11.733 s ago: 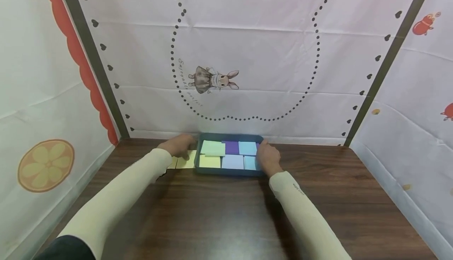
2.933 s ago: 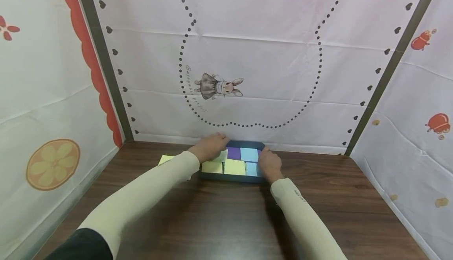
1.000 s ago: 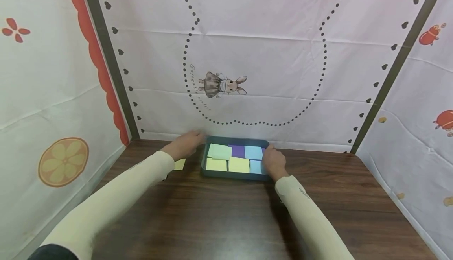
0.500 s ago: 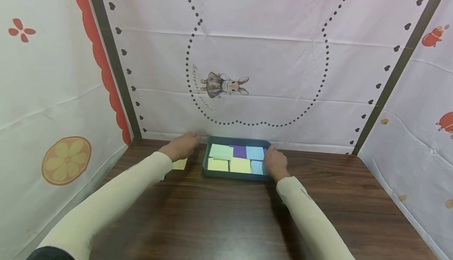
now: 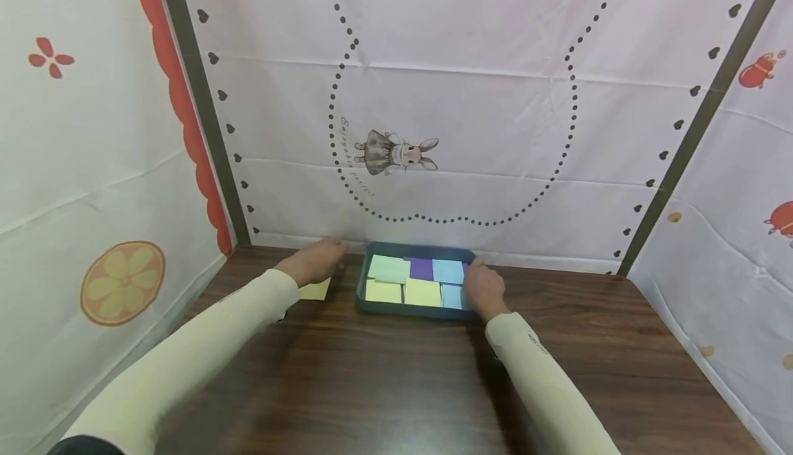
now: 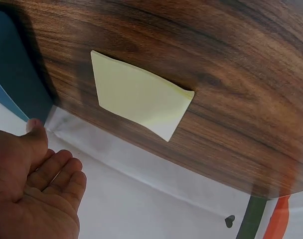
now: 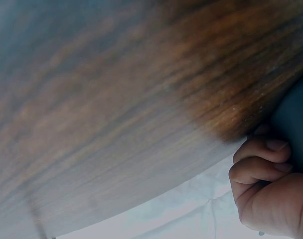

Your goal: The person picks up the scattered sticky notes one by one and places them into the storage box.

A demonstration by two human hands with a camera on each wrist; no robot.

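A dark blue-green tray stands at the back of the table, holding yellow, pale green, purple and light blue sticky notes. My right hand grips its right end; in the right wrist view, curled fingers press against the tray wall. To the left of the tray, my left hand hovers, fingers loosely bent and holding nothing. Below it on the table lies a yellow sticky note pad, partly covered by that hand in the head view.
The brown wood-grain table meets a white printed cloth wall right behind the tray. Similar cloth walls stand on the left and on the right.
A yellow note from beside the tray now lies in its front middle, over the bluish one. My left hand has moved from over the tray back to its left; the right keeps its grip.
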